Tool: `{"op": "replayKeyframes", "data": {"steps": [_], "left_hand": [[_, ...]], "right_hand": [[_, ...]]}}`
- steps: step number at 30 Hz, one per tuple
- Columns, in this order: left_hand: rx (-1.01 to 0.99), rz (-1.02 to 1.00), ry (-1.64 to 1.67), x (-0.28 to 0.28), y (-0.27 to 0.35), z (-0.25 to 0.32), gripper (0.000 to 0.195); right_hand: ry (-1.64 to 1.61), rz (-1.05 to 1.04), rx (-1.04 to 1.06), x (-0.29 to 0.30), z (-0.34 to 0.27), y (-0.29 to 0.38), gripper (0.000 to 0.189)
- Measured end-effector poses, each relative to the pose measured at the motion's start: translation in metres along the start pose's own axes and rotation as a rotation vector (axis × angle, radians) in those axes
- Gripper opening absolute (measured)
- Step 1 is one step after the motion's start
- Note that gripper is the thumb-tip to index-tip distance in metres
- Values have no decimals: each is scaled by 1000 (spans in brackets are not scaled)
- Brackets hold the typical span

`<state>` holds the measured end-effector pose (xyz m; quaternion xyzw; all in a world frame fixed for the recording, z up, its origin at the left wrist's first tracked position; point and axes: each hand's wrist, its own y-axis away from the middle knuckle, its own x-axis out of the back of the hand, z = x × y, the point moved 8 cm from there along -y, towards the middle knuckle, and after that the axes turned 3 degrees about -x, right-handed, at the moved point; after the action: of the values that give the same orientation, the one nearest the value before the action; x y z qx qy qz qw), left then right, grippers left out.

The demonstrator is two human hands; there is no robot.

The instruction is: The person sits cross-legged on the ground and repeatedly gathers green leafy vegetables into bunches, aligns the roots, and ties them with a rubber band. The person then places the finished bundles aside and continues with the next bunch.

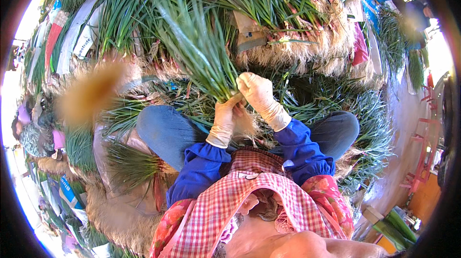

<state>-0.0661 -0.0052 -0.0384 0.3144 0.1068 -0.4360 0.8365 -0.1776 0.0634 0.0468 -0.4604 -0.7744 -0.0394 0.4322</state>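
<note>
In a pale glove, my left hand is closed round the lower stems of a bunch of long green leafy plants, whose leaves fan up and to the left. Below that hand hang the bunch's pale roots. My right hand, gloved too, is beside the stems with its fingers curled; whether it pinches a leaf or stem cannot be told. Loose green plants lie between and beyond my knees. A smaller rooted bunch lies left of my left thigh.
Stacked plants with pinkish stem bases and pale roots rise in front. Printed plastic sacks stick out among the piles. At the far left another person sits. Right are a pink metal frame and green boots.
</note>
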Motion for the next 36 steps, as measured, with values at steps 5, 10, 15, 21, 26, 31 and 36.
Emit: {"op": "replayKeyframes", "data": {"steps": [5,10,15,21,26,31,36], "left_hand": [[-39,129,92,17,-1,18,25],[-18,-203,400,3,-20,41,27],[54,-110,287,1,-42,28,13],[-78,-155,344,-12,-71,51,24],[-106,-116,192,-40,-145,54,16],[-150,152,100,-90,-250,25,17],[-151,226,51,-99,-277,27,15]], "right_hand": [[297,269,-44,35,46,-74,27],[483,-144,-309,17,118,-86,19],[363,-50,-260,9,115,-54,17],[307,-123,-350,6,122,-83,19],[-451,336,-527,139,133,16,21],[377,829,-817,358,149,198,23],[600,450,-1172,393,163,271,37]]}}
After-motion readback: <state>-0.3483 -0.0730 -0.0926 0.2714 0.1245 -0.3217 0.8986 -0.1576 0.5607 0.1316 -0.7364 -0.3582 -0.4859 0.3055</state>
